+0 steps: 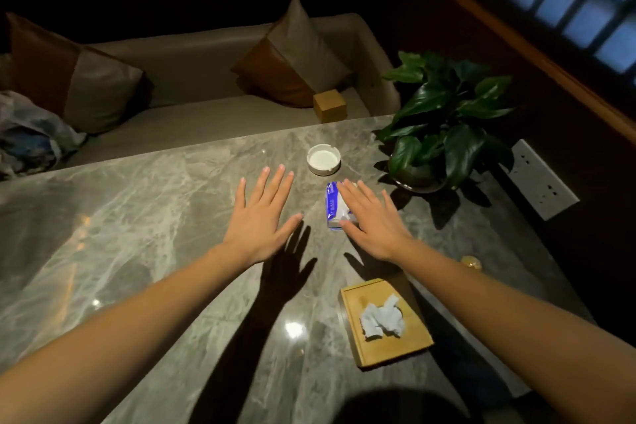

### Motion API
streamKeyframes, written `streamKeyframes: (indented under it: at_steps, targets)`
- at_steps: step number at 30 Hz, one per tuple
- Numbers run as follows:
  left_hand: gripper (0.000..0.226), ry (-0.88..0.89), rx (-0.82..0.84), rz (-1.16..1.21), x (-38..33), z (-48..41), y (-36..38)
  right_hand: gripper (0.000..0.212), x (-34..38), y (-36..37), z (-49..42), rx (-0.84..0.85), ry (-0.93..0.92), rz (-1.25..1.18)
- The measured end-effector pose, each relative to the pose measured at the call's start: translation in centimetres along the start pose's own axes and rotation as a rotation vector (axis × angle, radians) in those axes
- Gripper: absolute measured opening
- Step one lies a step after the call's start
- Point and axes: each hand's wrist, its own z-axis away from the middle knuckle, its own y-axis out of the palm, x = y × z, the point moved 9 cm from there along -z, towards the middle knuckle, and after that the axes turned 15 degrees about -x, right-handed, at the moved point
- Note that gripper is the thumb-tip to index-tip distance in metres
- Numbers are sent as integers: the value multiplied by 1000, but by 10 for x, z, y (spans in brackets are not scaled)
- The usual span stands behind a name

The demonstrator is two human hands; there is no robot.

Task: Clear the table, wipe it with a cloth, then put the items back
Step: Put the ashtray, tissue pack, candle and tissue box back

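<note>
My left hand (pixel 263 217) hovers flat over the grey marble table (pixel 137 217), fingers spread, holding nothing. My right hand (pixel 370 220) is also spread flat, partly covering a blue-and-white tissue pack (pixel 332 201) that lies on the table; the fingers are not wrapped around it. A white ashtray (pixel 323 159) stands just beyond the pack. Nearer me lies a wooden tissue box (pixel 385 320) with a white tissue sticking out of its top. A potted green plant (pixel 444 124) stands at the table's far right.
A small yellow object (pixel 471 263) sits by the right table edge. Beyond the table is a beige sofa (pixel 206 79) with cushions, a small wooden box (pixel 329 105) and bundled cloth (pixel 31 134). A wall socket (pixel 540 179) is to the right.
</note>
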Motion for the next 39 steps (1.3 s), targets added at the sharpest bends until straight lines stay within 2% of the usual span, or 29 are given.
streamKeyframes:
  at_steps: [8,14,18,23,26,29,33,39]
  targets:
    - [85,-36,135,-7,-16,-22,45,69,-57,31,-1,85,139,-34]
    - [69,-101,315,70,-22,-23,101,68,-77,55,-12,104,245,-129]
    - [71,-81,425,128,-26,-26,130,61,-97,69,-22,99,386,-137]
    - [63,-280,451,334,-15,-49,155,55,-110,83,-41,53,513,-199]
    - [50,-476,412,452,-17,-59,162,54,-114,95,-49,46,616,-280]
    - [38,-625,382,606,-26,-55,178,52,-108,102,-50,40,625,-317]
    - [33,-652,325,657,-34,-53,193,46,-109,105,-49,11,603,-325]
    - [39,-645,330,739,-58,-72,205,48,-136,105,-50,-18,640,-228]
